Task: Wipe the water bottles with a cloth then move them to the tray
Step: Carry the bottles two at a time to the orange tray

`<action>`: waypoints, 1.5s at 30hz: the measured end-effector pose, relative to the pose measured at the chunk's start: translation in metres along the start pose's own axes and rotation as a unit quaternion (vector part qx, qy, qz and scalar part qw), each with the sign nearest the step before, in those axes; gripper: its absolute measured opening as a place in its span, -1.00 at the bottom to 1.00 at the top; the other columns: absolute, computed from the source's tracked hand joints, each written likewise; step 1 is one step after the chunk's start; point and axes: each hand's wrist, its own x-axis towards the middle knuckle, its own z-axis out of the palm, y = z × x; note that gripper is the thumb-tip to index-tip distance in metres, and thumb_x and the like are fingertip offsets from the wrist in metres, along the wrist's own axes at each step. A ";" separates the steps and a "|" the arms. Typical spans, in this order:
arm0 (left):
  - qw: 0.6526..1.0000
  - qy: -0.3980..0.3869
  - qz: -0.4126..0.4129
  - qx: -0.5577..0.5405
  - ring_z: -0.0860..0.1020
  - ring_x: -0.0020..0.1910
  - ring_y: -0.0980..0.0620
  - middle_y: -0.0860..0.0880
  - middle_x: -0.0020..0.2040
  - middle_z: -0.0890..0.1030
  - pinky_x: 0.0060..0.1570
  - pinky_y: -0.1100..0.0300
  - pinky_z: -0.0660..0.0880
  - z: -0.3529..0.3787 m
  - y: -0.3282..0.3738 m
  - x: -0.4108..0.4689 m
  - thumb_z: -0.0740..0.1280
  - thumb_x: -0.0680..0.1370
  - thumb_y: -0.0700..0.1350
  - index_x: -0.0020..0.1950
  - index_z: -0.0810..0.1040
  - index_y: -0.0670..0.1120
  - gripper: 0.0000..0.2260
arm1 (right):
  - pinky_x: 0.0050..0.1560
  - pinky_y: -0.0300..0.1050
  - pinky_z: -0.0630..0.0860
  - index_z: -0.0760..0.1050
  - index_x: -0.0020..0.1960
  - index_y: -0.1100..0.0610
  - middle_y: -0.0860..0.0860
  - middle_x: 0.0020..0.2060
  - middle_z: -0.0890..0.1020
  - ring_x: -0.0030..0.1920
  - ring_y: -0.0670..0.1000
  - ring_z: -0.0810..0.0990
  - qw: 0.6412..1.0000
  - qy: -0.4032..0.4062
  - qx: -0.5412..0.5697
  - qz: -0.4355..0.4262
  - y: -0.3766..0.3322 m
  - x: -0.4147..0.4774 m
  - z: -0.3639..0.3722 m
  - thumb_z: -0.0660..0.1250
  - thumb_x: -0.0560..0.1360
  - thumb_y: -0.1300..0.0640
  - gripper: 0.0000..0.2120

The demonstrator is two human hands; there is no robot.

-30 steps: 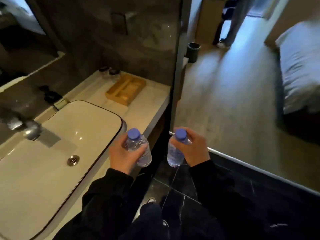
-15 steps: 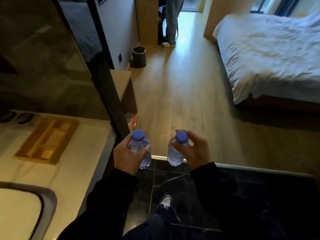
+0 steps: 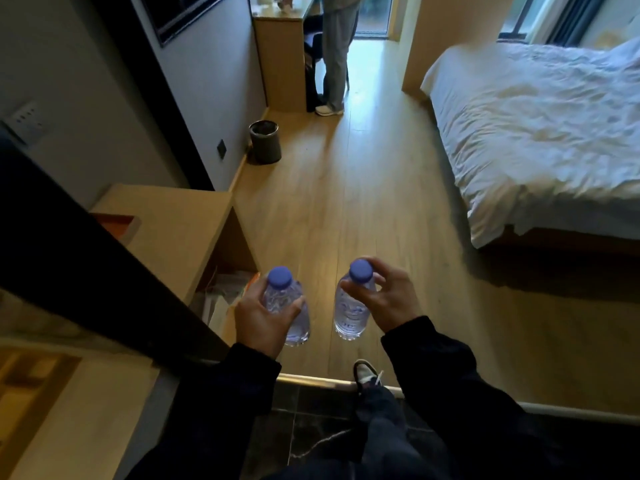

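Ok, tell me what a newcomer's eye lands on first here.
Two blue-capped water bottles held upright at centre: the left bottle in the left hand, the right bottle in the right hand. Next, the rumpled white bed at upper right. At the top, a second person's legs beside a wooden desk, with a dark bin on the floor nearby.

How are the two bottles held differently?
The left bottle is wrapped round its body by the left hand; the right bottle is held near its cap by the right hand. The right bottle's body shows more than the left bottle's. Both are clear with blue caps.
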 end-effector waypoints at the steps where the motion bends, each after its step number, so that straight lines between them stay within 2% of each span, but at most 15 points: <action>1: 1.000 0.007 -0.004 -0.004 0.60 -0.02 0.07 -0.04 -0.01 0.63 -0.01 0.29 0.51 0.010 0.004 0.016 0.54 0.33 -0.23 0.15 0.56 -0.11 -0.59 | -0.02 -0.25 0.49 0.58 -0.02 0.13 0.04 -0.15 0.66 -0.09 -0.01 0.59 1.000 -0.008 0.003 -0.006 0.003 0.022 -0.002 0.51 0.31 0.17 -0.73; 7: 0.997 0.056 -0.052 -0.032 0.54 -0.12 0.47 0.19 -0.09 0.58 -0.06 0.53 0.47 0.054 0.032 0.104 0.51 0.34 -0.33 0.10 0.52 -0.03 -0.58 | 0.04 -0.02 0.53 0.57 -0.04 0.15 0.02 -0.16 0.64 -0.11 0.03 0.59 0.993 -0.100 0.001 -0.065 0.002 0.152 0.001 0.53 0.29 0.16 -0.72; 10: 0.989 0.108 -0.082 -0.051 0.56 -0.14 0.42 0.13 -0.10 0.61 -0.08 0.51 0.48 0.060 0.037 0.143 0.53 0.32 -0.32 0.08 0.53 -0.01 -0.58 | 0.02 -0.01 0.53 0.57 -0.05 0.11 0.02 -0.17 0.64 -0.10 0.03 0.59 0.986 -0.143 0.020 -0.087 -0.006 0.212 0.020 0.54 0.28 0.16 -0.72; 14: 0.973 0.194 -0.119 -0.051 0.61 -0.11 0.17 0.05 -0.10 0.64 -0.07 0.38 0.54 0.055 0.039 0.186 0.53 0.32 -0.29 0.07 0.57 -0.09 -0.64 | -0.10 -0.46 0.41 0.56 -0.03 0.11 -0.01 -0.17 0.62 -0.13 -0.05 0.55 0.971 -0.208 0.026 -0.112 -0.023 0.270 0.057 0.53 0.30 0.16 -0.73; 16: 0.960 0.231 -0.141 -0.067 0.61 -0.09 0.15 -0.02 -0.06 0.65 -0.02 0.29 0.55 0.046 0.033 0.208 0.52 0.34 -0.29 0.09 0.57 -0.14 -0.64 | -0.17 -0.56 0.36 0.56 -0.02 0.12 -0.02 -0.17 0.61 -0.13 -0.07 0.53 0.961 -0.251 0.024 -0.115 -0.033 0.295 0.080 0.52 0.31 0.16 -0.73; 18: 0.950 0.263 -0.154 -0.059 0.60 -0.17 0.22 -0.03 -0.10 0.65 -0.04 0.23 0.57 0.033 0.020 0.231 0.52 0.34 -0.28 0.02 0.57 -0.08 -0.69 | -0.16 -0.52 0.37 0.55 -0.02 0.10 -0.02 -0.16 0.60 -0.11 -0.07 0.53 0.946 -0.300 0.025 -0.120 -0.043 0.316 0.107 0.50 0.32 0.16 -0.74; 21: 0.926 0.323 -0.190 -0.048 0.64 -0.12 0.01 -0.01 -0.12 0.67 0.00 0.01 0.60 0.007 -0.007 0.264 0.54 0.30 -0.18 -0.11 0.57 0.09 -0.72 | -0.04 -0.25 0.43 0.54 0.00 0.10 0.00 -0.09 0.62 -0.03 -0.01 0.55 0.927 -0.354 0.015 -0.121 -0.053 0.343 0.153 0.50 0.33 0.14 -0.72; 24: 0.899 0.377 -0.216 -0.050 0.64 -0.05 -0.04 0.02 -0.11 0.66 0.02 -0.04 0.60 -0.021 -0.032 0.298 0.52 0.27 -0.10 -0.15 0.56 0.17 -0.74 | 0.05 -0.12 0.46 0.54 0.02 0.08 0.06 -0.01 0.63 0.05 0.03 0.55 0.916 -0.385 0.008 -0.109 -0.064 0.372 0.203 0.50 0.32 0.14 -0.71; 28: 0.876 0.424 -0.230 -0.031 0.59 -0.03 -0.03 0.05 -0.14 0.60 0.00 0.05 0.55 -0.064 -0.056 0.342 0.52 0.34 -0.17 -0.06 0.53 0.06 -0.72 | 0.16 0.06 0.49 0.53 -0.02 0.05 0.09 0.03 0.62 0.10 0.11 0.55 0.899 -0.430 -0.005 -0.088 -0.086 0.406 0.274 0.49 0.32 0.21 -0.73; 31: 0.855 0.457 -0.244 -0.010 0.55 -0.09 -0.03 0.01 -0.17 0.58 -0.13 0.18 0.43 -0.096 -0.075 0.368 0.52 0.36 -0.13 -0.06 0.52 0.00 -0.75 | 0.11 0.00 0.48 0.51 -0.04 0.05 0.08 0.02 0.62 0.09 0.11 0.55 0.886 -0.454 -0.010 -0.099 -0.108 0.426 0.324 0.47 0.34 0.24 -0.75; 35: 0.838 0.477 -0.263 -0.023 0.57 -0.14 -0.03 -0.05 -0.14 0.63 -0.25 0.23 0.42 -0.129 -0.104 0.391 0.53 0.33 0.01 -0.07 0.55 -0.03 -0.72 | 0.15 0.08 0.50 0.54 0.01 0.10 0.08 0.00 0.63 0.08 0.11 0.57 0.865 -0.487 -0.013 -0.119 -0.137 0.447 0.381 0.46 0.35 0.23 -0.75; 38: 0.828 0.497 -0.258 -0.015 0.59 -0.12 -0.03 -0.06 -0.12 0.64 -0.18 0.18 0.48 -0.150 -0.123 0.410 0.42 0.28 0.14 -0.03 0.59 -0.06 -0.62 | 0.15 0.04 0.51 0.55 0.04 0.12 0.07 0.00 0.64 0.07 0.09 0.58 0.845 -0.517 -0.016 -0.133 -0.155 0.455 0.426 0.47 0.34 0.22 -0.72; 41: 0.811 0.522 -0.265 -0.025 0.59 -0.11 0.01 -0.04 -0.12 0.63 -0.13 0.15 0.51 -0.171 -0.139 0.430 0.46 0.34 0.02 -0.06 0.58 -0.02 -0.76 | 0.14 -0.04 0.49 0.54 0.07 0.11 0.04 0.03 0.63 0.08 0.04 0.57 0.822 -0.550 -0.030 -0.145 -0.169 0.458 0.474 0.47 0.35 0.22 -0.69; 43: 0.802 0.532 -0.268 -0.039 0.56 -0.20 0.18 0.07 -0.20 0.61 -0.21 0.36 0.45 -0.184 -0.147 0.442 0.48 0.40 -0.14 -0.09 0.57 0.00 -0.85 | 0.17 -0.02 0.49 0.53 0.10 0.11 0.06 0.07 0.63 0.11 0.05 0.56 0.807 -0.572 -0.035 -0.144 -0.173 0.458 0.505 0.47 0.35 0.21 -0.66; 45: 0.800 0.531 -0.279 -0.026 0.50 -0.28 0.28 0.15 -0.26 0.56 -0.33 0.51 0.36 -0.198 -0.158 0.454 0.48 0.40 -0.21 -0.15 0.53 0.03 -0.81 | 0.18 0.03 0.49 0.53 0.11 0.14 0.10 0.09 0.62 0.12 0.09 0.55 0.792 -0.593 -0.037 -0.143 -0.175 0.460 0.537 0.48 0.34 0.23 -0.64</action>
